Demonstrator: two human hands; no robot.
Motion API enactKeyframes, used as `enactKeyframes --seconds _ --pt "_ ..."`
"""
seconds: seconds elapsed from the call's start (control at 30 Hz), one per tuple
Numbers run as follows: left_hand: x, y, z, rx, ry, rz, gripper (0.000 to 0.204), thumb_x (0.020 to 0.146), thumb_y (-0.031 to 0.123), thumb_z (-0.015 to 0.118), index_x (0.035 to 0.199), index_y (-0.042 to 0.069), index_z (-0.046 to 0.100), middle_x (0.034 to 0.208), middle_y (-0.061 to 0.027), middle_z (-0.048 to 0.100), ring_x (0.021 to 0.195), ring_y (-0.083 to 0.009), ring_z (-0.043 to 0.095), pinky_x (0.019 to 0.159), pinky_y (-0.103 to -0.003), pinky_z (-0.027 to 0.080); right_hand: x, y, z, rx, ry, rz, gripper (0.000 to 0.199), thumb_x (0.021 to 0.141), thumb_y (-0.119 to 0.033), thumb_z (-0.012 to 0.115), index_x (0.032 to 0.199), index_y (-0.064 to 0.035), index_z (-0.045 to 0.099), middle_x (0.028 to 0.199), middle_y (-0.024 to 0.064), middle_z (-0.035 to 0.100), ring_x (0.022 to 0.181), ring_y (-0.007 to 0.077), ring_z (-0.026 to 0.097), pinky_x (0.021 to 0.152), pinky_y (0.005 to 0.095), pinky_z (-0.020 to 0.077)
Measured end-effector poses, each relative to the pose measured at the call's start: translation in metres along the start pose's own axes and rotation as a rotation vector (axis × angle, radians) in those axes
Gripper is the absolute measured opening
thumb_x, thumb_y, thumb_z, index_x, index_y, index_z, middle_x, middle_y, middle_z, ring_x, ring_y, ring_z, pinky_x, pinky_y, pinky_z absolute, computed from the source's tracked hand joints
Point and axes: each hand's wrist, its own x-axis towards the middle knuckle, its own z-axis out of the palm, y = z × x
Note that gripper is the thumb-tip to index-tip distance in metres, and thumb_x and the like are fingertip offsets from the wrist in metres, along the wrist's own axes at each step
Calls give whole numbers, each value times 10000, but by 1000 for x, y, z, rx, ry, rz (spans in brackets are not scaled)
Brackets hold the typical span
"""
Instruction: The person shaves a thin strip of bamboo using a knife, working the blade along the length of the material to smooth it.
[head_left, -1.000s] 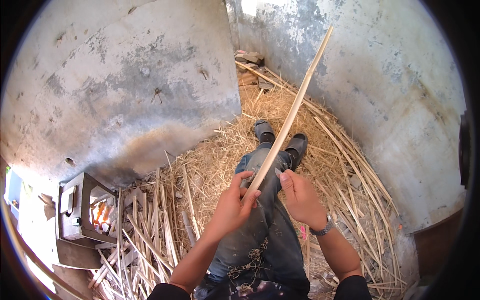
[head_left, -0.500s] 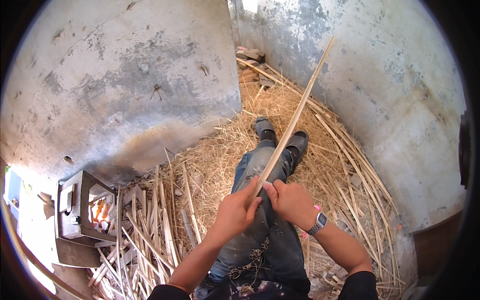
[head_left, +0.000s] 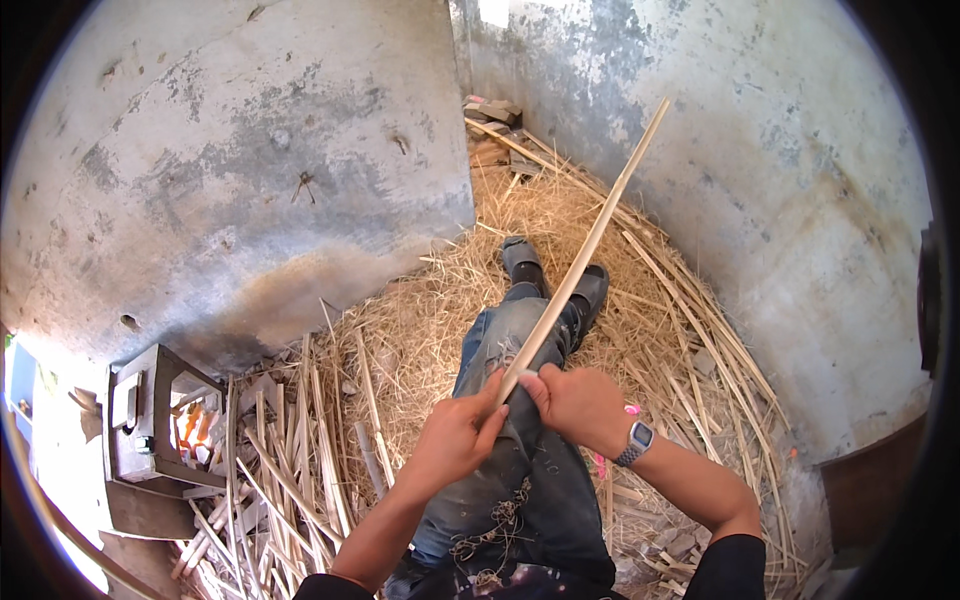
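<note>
Wood strip: the long pale strip (head_left: 585, 253) slants from near the knees to the far right, its tip in front of the right wall (head_left: 790, 160).
Slip risk: the two thumbs sit close together, so a sudden jerk of the right hand could run it into the left fingers.
Swing risk: most of the length juts out beyond the grip; a loosened hold could let the far end dip or knock the wall.
Left hand: the left hand (head_left: 455, 442) grasps the strip's near end, forearm rising from the lower left.
Right hand: the right hand (head_left: 580, 408) has curled fingers, thumb against the strip; I cannot tell whether anything is pinched inside.
Right arm: bent, forearm angled inward, watch (head_left: 638, 438) on the wrist.
Floor: straw (head_left: 425, 320) around the shoes (head_left: 592, 292).
</note>
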Motion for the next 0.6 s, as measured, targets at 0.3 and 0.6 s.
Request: enactKeyframes --seconds 0.3,0.6 --pt "1 1 1 13 1 -13 519 983 157 714 1464 1 602 722 -240 627 587 -268 651 641 -354 524 -6 -3 -2 31 -78 -40 567 1105 -504 466 786 -75 655 624 211 664 581 435 685 517 548 548" --pt "-13 8 -3 169 8 24 537 981 160 697 1484 15 581 701 -233 638 630 -396 679 622 -436 518 5 3 -4 68 -12 13 557 1114 -481 475 787 -71 664 631 229 635 591 479 643 552 578 509"
